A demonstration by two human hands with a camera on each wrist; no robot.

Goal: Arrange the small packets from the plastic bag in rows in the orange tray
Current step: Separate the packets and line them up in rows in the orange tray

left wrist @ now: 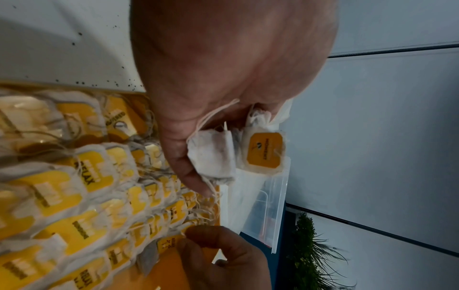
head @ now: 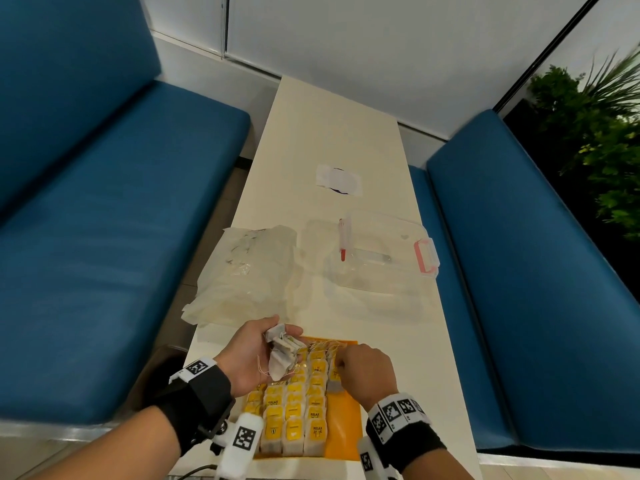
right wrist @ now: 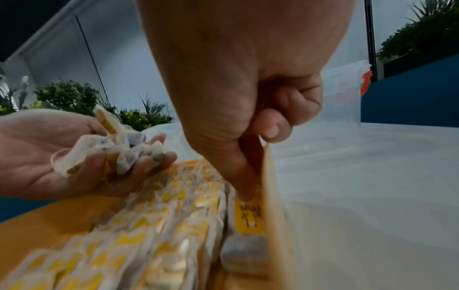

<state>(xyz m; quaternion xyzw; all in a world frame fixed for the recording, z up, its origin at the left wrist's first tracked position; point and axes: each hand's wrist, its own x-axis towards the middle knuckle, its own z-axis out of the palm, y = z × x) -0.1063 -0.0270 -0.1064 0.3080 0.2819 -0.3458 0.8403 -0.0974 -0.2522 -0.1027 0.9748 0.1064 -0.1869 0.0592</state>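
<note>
The orange tray [head: 343, 422] lies at the table's near edge, holding several rows of yellow-tagged small packets [head: 294, 410]. My left hand [head: 284, 329] hovers palm-up over the tray's far left corner and holds a loose bunch of packets [head: 282, 356] [left wrist: 218, 157] [right wrist: 119, 155] in its curled fingers. My right hand [head: 346, 356] [right wrist: 246, 188] reaches down at the tray's far right. Its thumb and finger pinch the tag of one packet [right wrist: 249, 219] [left wrist: 166, 244], which lies beside the tray's right wall [right wrist: 273, 196]. The crumpled plastic bag [head: 246, 271] lies beyond the tray, to the left.
A clear plastic box [head: 377, 261] with pink clasps holds a red pen [head: 343, 240], beyond the tray on the right. A white label [head: 338, 180] lies farther along the narrow table [head: 332, 126]. Blue benches flank both long edges.
</note>
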